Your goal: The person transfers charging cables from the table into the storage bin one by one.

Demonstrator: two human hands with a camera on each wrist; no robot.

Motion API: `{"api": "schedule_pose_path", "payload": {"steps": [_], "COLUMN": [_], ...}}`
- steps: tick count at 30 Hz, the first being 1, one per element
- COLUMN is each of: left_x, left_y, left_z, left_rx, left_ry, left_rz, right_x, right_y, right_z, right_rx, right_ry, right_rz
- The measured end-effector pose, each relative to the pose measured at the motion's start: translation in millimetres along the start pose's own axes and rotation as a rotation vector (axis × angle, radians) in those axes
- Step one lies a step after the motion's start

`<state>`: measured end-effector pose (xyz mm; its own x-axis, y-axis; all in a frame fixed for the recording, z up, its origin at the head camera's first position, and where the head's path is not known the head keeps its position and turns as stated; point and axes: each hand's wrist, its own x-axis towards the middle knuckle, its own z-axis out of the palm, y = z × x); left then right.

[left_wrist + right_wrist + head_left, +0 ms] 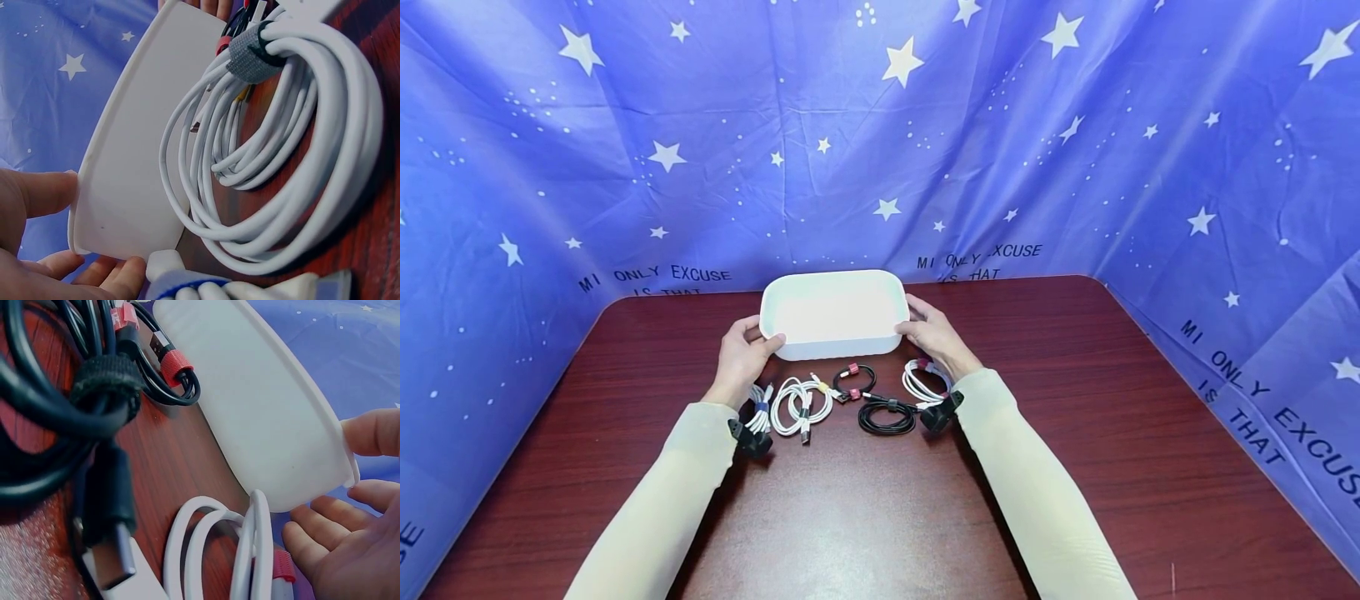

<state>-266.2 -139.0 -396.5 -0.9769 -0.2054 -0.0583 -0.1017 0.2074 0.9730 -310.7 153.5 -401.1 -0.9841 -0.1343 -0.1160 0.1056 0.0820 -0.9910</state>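
Observation:
A white rounded plastic bin (838,348) sits near the back of the table, its inside bare. My left hand (739,360) holds its left end, thumb at the rim and fingers against the outer wall. At the opposite end my right hand (942,337) grips it the same way, as the right wrist view also shows. In front of the bin lie several coiled cables: a white one with a blue strap (761,407), a white one with a grey strap (253,56), a thin black one with red ties (853,368), a thicker black coil (887,429) and a white coil (914,385) by my right wrist.
The dark red-brown wooden table (850,525) spreads out on all sides of the cables. A blue curtain with white stars (835,108) hangs behind the table and along both sides. Black cameras (754,440) are strapped to both wrists, close above the outer cables.

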Motion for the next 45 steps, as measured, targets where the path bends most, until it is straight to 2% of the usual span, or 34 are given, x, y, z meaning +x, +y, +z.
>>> {"api": "schedule_pose_path", "payload": {"steps": [11, 21, 33, 45], "left_x": [-2.6, -1.7, -0.5, 0.2], "left_y": [1.1, 2.9, -0.8, -1.2], "left_z": [0.0, -2.8, -4.6, -6.1], "left_rx": [-0.015, -0.015, -0.021, -0.034], "left_ry": [-0.007, -0.065, -0.065, -0.059], "left_rz": [-0.005, -0.004, -0.009, -0.005], "right_x": [-0.2, -0.5, -2.5, -2.2], "right_y": [1.8, 1.6, 2.2, 3.1], "right_z": [-0.2, -2.2, -1.4, 1.9], "right_rx": [0.011, 0.069, 0.097, 0.188], "right_ry": [-0.006, -0.014, -0.004, -0.017], "right_rz": [-0.026, -0.006, 0.009, -0.004]}}
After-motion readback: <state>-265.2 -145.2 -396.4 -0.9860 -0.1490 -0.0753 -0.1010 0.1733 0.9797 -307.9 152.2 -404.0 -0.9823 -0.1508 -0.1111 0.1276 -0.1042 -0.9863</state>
